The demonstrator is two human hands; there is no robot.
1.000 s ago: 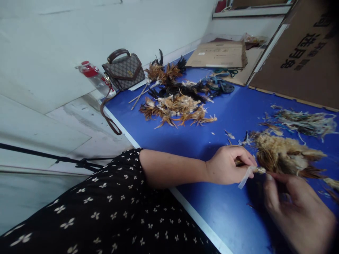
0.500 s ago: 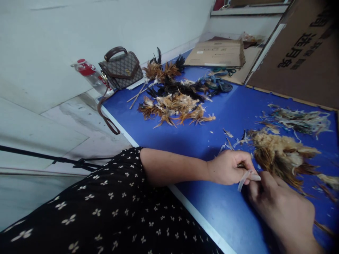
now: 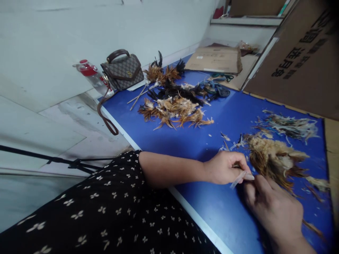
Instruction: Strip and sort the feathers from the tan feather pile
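I see the blue bench [image 3: 233, 106] carrying the feather bundle [image 3: 270, 160] at the right of the frame, close to my hands so its stem end stays in reach. My left hand [image 3: 225, 167] has its fingers closed on the pale strip [image 3: 238, 179] at centre right, and my right hand [image 3: 275, 210], fingers curled at the strip's end, sits lower right; since a second ago the right hand has slid toward the left and the strip has shortened

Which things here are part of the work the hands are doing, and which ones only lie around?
In the work:
left hand, pinching a pale strip
right hand, at the feather bundle

Lying about:
feather pile
handbag
bottle
flat carton
scraps
cords
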